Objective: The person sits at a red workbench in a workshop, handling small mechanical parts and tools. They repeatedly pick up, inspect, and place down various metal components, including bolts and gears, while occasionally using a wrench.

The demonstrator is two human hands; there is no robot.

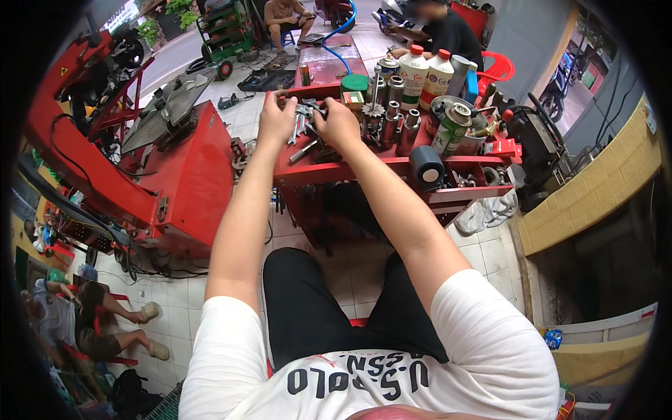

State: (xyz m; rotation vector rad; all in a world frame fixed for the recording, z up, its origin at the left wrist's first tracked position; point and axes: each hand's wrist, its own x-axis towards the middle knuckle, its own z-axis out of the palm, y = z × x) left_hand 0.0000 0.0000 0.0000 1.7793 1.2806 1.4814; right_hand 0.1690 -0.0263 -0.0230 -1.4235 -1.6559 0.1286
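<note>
Both my arms reach forward over a red tool cart point(323, 170). My left hand point(278, 120) is curled at the cart's left side, its fingers bent beside a cluster of metal tools point(302, 117). Across that cluster my right hand point(339, 126) is closed, thumb and fingers drawn together near a dark curved piece. What either hand grips is too small and partly covered to name. A metal rod-like tool point(303, 152) lies on the cart top below the hands. Just right of my right hand stand a toothed metal gear point(373, 110) and several metal sockets point(408, 131).
White bottles with red caps point(414, 77), a green-and-white can point(453, 129) and a black cylinder point(425, 166) crowd the cart's right side. A large red machine point(189, 185) stands left. People sit ahead and at lower left. A red chair point(498, 68) is at far right.
</note>
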